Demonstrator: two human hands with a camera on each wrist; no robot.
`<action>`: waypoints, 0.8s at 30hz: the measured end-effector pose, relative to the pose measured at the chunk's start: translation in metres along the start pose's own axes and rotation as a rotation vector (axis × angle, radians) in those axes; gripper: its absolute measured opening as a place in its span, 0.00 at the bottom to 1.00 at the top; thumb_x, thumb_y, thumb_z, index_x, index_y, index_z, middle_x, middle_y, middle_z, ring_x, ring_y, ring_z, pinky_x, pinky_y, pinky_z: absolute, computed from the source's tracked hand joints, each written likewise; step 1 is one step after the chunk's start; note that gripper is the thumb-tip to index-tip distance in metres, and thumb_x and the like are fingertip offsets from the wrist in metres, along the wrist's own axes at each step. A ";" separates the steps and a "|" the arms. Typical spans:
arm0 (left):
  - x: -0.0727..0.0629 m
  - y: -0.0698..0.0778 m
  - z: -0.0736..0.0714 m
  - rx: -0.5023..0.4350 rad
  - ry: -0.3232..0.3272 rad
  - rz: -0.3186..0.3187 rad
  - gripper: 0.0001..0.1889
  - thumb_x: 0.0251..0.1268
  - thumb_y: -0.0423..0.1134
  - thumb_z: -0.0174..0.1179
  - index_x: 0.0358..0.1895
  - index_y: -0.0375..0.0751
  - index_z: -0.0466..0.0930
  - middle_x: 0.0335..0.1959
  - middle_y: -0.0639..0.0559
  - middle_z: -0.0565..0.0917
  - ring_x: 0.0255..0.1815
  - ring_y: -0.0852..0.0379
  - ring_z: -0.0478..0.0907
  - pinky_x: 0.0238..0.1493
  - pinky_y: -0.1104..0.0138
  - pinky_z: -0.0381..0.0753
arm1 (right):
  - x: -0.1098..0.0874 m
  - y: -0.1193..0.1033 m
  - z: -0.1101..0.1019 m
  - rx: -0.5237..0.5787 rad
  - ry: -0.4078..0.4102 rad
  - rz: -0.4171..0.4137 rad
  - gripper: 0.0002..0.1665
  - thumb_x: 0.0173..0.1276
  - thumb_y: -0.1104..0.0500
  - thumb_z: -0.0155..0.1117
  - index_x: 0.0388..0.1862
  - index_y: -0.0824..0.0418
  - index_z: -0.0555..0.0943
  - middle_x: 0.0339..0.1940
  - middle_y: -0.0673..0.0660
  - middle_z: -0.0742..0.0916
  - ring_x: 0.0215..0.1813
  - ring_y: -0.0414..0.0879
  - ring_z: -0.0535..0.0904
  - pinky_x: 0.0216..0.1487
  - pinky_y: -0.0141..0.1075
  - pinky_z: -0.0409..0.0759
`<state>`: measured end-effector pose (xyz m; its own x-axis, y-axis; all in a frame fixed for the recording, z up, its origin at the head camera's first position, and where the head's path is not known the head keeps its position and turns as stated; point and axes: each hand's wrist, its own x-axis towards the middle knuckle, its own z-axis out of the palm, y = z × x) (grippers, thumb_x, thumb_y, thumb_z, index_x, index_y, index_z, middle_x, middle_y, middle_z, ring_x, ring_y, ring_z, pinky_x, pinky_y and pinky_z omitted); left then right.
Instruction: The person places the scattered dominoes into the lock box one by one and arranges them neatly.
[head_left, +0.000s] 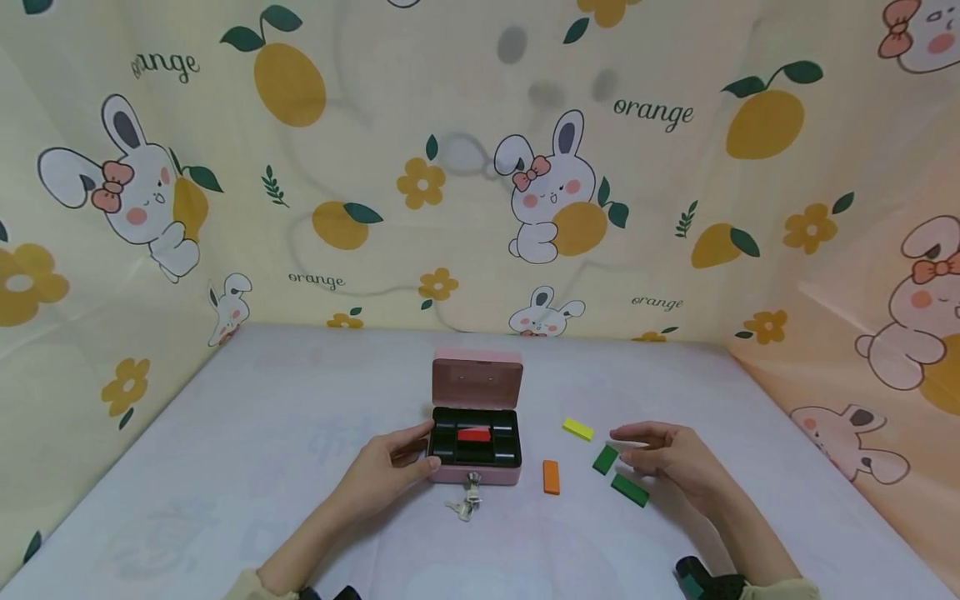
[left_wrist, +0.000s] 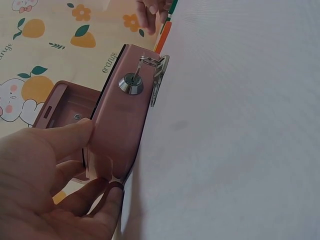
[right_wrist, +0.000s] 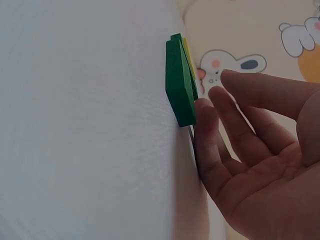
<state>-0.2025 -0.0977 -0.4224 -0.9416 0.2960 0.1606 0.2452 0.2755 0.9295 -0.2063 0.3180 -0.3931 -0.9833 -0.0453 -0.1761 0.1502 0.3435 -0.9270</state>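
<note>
A small pink cash box [head_left: 480,475] stands with its lid [head_left: 477,383] up, showing a black compartment tray [head_left: 444,450] and a red block [head_left: 474,434] in the middle compartment. My left hand [head_left: 387,468] grips the box's left side, its thumb at the front corner. Keys [head_left: 465,507] hang from the front lock [left_wrist: 131,83]. Over at the right, my right hand [head_left: 678,462] hovers low with thumb and fingers apart, beside a green block [head_left: 605,459] and a second green block [head_left: 630,490]. A pale strip [head_left: 626,443] shows between thumb and index finger.
An orange block [head_left: 551,477] lies just right of the box, and a yellow block [head_left: 577,429] lies farther back. The white tabletop [head_left: 300,392] ends at a patterned cloth backdrop [head_left: 465,242] with rabbits and oranges, which also rises along both sides.
</note>
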 end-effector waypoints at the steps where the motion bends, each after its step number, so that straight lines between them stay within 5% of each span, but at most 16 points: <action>1: 0.000 0.000 0.000 0.000 0.000 0.000 0.32 0.63 0.40 0.69 0.69 0.34 0.70 0.63 0.39 0.76 0.64 0.44 0.72 0.64 0.57 0.72 | 0.000 0.000 0.000 0.000 -0.004 0.002 0.24 0.62 0.63 0.73 0.58 0.65 0.81 0.57 0.60 0.83 0.50 0.51 0.79 0.45 0.37 0.83; 12: 0.001 -0.003 0.001 0.013 -0.003 0.012 0.33 0.63 0.41 0.69 0.69 0.34 0.70 0.63 0.39 0.76 0.64 0.45 0.72 0.64 0.58 0.72 | 0.003 0.000 0.007 -0.003 -0.020 0.029 0.23 0.60 0.65 0.73 0.55 0.65 0.83 0.55 0.60 0.84 0.49 0.51 0.77 0.43 0.37 0.82; 24: -0.001 -0.001 0.000 0.000 -0.003 0.001 0.33 0.62 0.40 0.69 0.69 0.34 0.70 0.63 0.38 0.76 0.64 0.43 0.73 0.64 0.55 0.73 | 0.007 -0.002 0.020 -0.088 0.100 0.112 0.21 0.53 0.73 0.71 0.48 0.63 0.87 0.47 0.57 0.87 0.49 0.53 0.74 0.41 0.36 0.80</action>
<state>-0.2016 -0.0983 -0.4230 -0.9408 0.2986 0.1607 0.2461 0.2753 0.9293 -0.2111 0.2980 -0.3992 -0.9669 0.0896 -0.2388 0.2540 0.4219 -0.8703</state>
